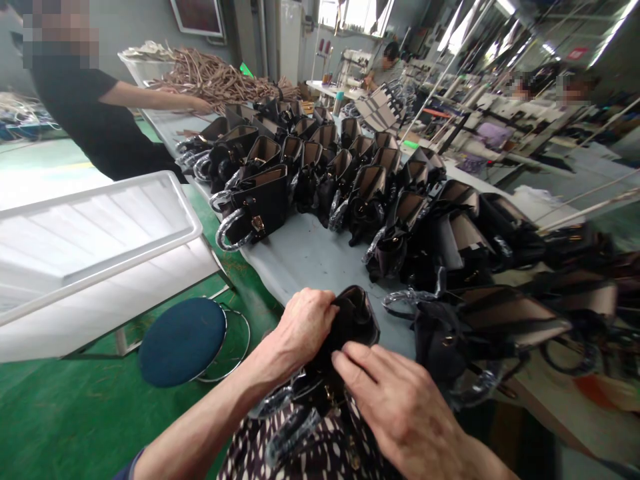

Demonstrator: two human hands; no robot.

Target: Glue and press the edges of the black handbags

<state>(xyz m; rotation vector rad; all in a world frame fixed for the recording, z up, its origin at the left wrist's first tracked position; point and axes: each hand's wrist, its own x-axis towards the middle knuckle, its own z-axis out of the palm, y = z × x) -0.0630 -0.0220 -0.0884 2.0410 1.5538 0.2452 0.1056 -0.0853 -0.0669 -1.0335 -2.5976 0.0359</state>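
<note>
While both hands are working at the near edge of the table [310, 257], a black handbag [359, 319] is sitting between them, partly over the table edge and partly over the person's lap. The left hand [306, 328] is curling shut around the bag's upper left side, with its fingers tucking over the rim. The right hand [400, 407] is lying across the bag's near face, fingers stretched out and pressing flat rather than wrapping. Its thumb is hiding underneath, so I cannot tell whether it is pinching. Clear plastic wrap [287, 400] is showing just below the bag, above patterned clothing [320, 453].

Beyond the held bag, rows of handbags [350, 180] are standing open-mouthed and close together along the grey table, running from the right foreground to the far end. The nearest ones on the right are blurring. Several are showing handles wrapped in plastic.

At the far end a pile of tan straps [220, 77] is lying on the table. A co-worker's hand [200, 105] is resting at its edge, well apart from the person's own hands.

Left of the table, a blue stool [183, 340] is standing on the green floor [60, 413], near a white tray [100, 227] on a frame.
</note>
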